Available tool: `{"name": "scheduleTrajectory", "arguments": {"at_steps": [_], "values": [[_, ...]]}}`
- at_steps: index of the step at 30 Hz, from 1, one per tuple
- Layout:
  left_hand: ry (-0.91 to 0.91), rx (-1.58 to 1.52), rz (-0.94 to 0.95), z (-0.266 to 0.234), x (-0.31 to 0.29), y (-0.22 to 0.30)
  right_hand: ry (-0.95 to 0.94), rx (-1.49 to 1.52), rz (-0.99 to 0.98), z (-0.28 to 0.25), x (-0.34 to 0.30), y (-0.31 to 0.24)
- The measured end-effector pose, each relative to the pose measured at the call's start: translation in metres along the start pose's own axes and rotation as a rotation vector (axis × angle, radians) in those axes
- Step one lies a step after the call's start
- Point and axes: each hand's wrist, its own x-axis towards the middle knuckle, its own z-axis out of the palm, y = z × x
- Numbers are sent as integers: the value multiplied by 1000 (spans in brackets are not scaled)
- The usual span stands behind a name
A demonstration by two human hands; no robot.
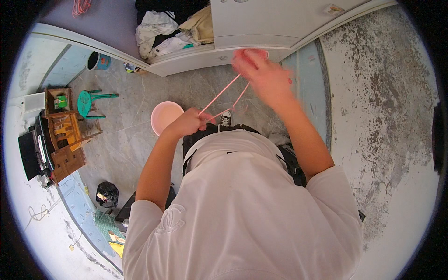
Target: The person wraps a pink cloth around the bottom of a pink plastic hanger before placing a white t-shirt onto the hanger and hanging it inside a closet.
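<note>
A thin pink clothes hanger (220, 95) is stretched between my two hands in front of my waist, its hook pointing down toward my shoe. My left hand (187, 124) is closed round one end of it, low and beside the pink basin (156, 111) on the floor. Higher up and farther right, my right hand (263, 77) grips the other end. That hand is smeared by motion, and its fingers and a reddish patch at them are hard to make out.
Ahead stands a white wardrobe (256, 25) with piled clothes (158, 28) in its open part. More pink hangers (81, 6) hang at the upper left. A green stool (86, 103) and wooden shelves (60, 161) stand left, a black bag (107, 194) nearer. A peeling wall (387, 84) rises at right.
</note>
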Motion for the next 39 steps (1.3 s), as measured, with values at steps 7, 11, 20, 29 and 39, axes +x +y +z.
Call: {"name": "scheduleTrajectory", "arguments": {"at_steps": [7, 11, 20, 29, 39], "values": [[10, -214, -87, 6, 11, 28, -99, 82, -276, 20, -15, -49], [13, -89, -74, -1, 9, 13, -90, -6, -159, 11, 7, -7], [53, 72, -25, -4, 10, -10, 131, 704, 341, 40, 0, 75], [110, -13, -10, -5, 19, 19, -20, 1859, 906, 5, 2, 14], [83, -192, -79, 0, 8, 35, -119, 1377, 634, 13, -7, -7]]}}
